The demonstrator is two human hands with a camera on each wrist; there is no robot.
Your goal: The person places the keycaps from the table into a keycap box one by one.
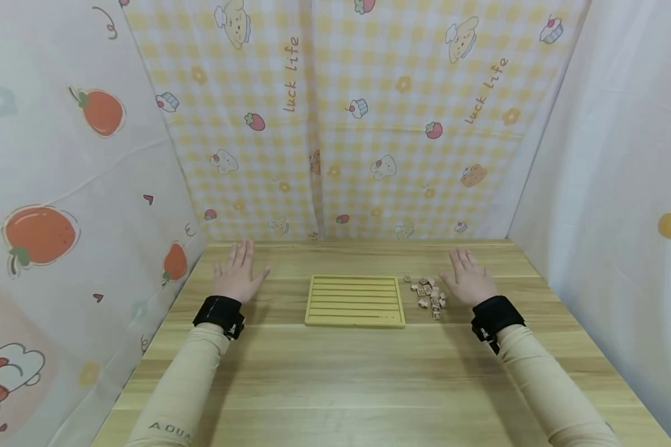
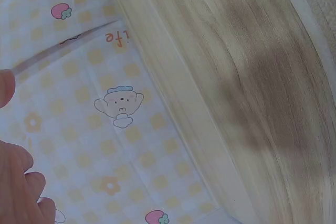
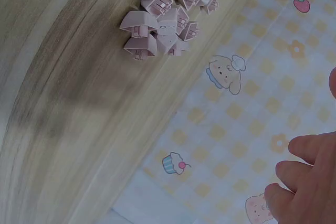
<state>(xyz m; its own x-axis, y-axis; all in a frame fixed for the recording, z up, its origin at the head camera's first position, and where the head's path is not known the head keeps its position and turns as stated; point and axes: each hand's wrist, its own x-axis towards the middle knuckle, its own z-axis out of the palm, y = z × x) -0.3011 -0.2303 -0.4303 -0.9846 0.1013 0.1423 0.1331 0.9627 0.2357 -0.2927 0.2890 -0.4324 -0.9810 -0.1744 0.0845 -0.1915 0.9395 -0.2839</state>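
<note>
A shallow yellow rectangular tray (image 1: 355,325) with several long horizontal ridges lies in the middle of the wooden table. To its right is a loose heap of small pale pink keycaps (image 3: 140,22), some turned over so their hollow undersides and stems show. My left hand (image 1: 237,276), palm down with fingers spread, is left of the tray and apart from it. On the other side my right hand (image 1: 471,282) has its fingers extended, just right of the keycaps. Both hands hold nothing.
Behind the wooden table (image 1: 335,385) hangs a yellow checked cloth (image 1: 358,143) with cartoon prints. White cloths (image 1: 117,186) close off the left and right sides. Each wrist wears a black strap (image 1: 219,312).
</note>
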